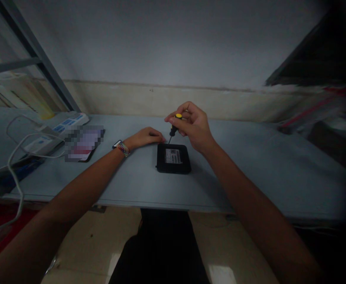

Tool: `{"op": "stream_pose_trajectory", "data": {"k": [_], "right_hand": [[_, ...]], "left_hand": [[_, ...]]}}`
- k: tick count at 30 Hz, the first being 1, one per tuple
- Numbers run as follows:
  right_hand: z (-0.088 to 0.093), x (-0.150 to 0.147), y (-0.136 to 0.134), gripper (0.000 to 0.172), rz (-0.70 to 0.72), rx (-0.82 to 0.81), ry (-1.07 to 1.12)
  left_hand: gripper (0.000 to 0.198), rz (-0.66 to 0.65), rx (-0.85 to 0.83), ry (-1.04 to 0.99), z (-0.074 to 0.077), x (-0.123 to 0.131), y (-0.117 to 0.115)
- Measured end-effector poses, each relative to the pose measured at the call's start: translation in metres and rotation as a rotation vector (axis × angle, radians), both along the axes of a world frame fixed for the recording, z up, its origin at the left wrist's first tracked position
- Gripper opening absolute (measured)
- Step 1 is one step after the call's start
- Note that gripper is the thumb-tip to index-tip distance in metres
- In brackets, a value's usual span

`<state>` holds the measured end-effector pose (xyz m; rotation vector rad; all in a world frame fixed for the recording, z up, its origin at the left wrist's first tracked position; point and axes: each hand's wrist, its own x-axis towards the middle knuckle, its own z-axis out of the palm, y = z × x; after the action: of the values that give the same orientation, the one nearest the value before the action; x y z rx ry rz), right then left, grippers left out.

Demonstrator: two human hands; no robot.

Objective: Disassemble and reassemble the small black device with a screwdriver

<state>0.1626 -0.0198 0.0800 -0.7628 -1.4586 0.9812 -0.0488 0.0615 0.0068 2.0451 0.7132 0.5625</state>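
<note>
A flat black box (185, 159) with rounded corners and a white printed label (173, 156) lies on the table. My right hand (195, 124) is closed around a small screwdriver (173, 130) with a black and yellow handle. The screwdriver stands slightly tilted, its thin shaft pointing down at the far edge of the box. My left hand (146, 137) rests on the table, fingers curled and drawn together, with the tips at the box's far left corner. Its fingertips are small and partly hidden, but they seem to grip that corner. A colourful woven band circles the left wrist.
On the left lie a phone (86, 144), partly pixelated, a white power strip (72, 121) and a looping white cable (12, 165). A metal frame (43, 63) rises behind them. The wall (173, 51) bounds the table's (250, 157) back, and a dark panel (317, 59) hangs at upper right.
</note>
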Motion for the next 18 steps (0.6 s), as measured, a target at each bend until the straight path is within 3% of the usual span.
{"op": "stream_pose_trajectory", "data": {"k": [4, 7, 14, 18], "right_hand": [[0.0007, 0.0058, -0.0024, 0.028, 0.040, 0.055, -0.042], [0.0010, 0.0067, -0.0032, 0.023, 0.082, 0.057, -0.053], [-0.0015, 0.0034, -0.0006, 0.027, 0.106, 0.034, -0.038], [-0.0050, -0.0014, 0.0012, 0.043, 0.016, 0.007, -0.035]], "left_hand": [[0.034, -0.038, 0.004, -0.008, 0.0016, 0.0004, 0.0014], [0.035, -0.069, 0.009, -0.020, 0.0032, 0.0001, 0.0010], [0.036, -0.071, 0.018, -0.019, 0.0037, 0.0000, -0.0002], [0.033, -0.053, -0.021, -0.025, 0.0052, 0.0007, -0.0021]]}}
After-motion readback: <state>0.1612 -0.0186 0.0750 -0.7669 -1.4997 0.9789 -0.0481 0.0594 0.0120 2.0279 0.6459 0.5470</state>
